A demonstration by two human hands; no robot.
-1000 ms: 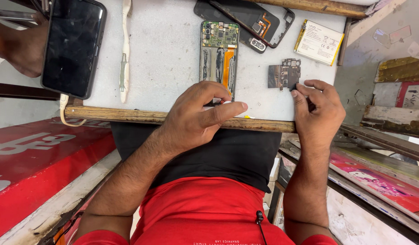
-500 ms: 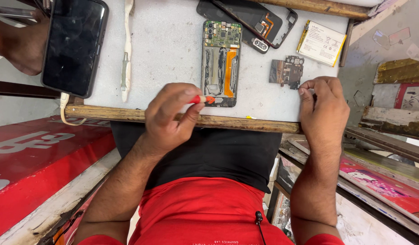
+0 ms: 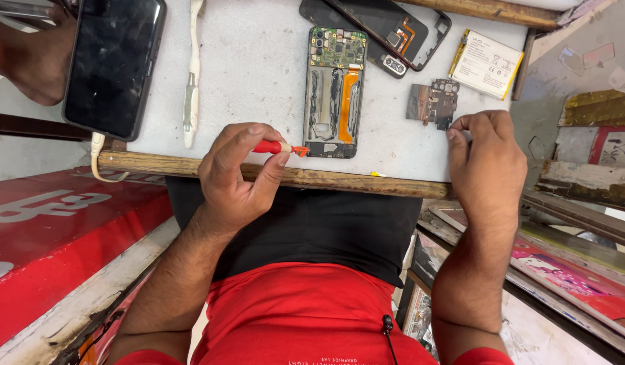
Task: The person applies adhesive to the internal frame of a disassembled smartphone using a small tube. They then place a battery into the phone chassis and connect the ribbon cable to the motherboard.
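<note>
An opened phone (image 3: 334,91) lies face down on the white bench top (image 3: 258,74), showing its green board and an orange flex cable. My left hand (image 3: 238,176) pinches a small red-handled screwdriver (image 3: 278,147), whose orange tip sits just left of the phone's lower edge. My right hand (image 3: 488,162) rests at the bench's front edge with its fingers curled together. Its fingertips are beside a small dark shield part (image 3: 430,103), and I see nothing in them.
A black phone back cover (image 3: 387,27) and a white battery (image 3: 485,64) lie at the far side. Another person's hand (image 3: 28,61) holds a black phone (image 3: 113,64) at the upper left. A white cable (image 3: 190,88) lies beside it. A wooden strip (image 3: 339,181) edges the bench.
My left hand lifted off the opened phone, drew back toward the bench edge and took up the red screwdriver. My right hand slid slightly right of the dark part.
</note>
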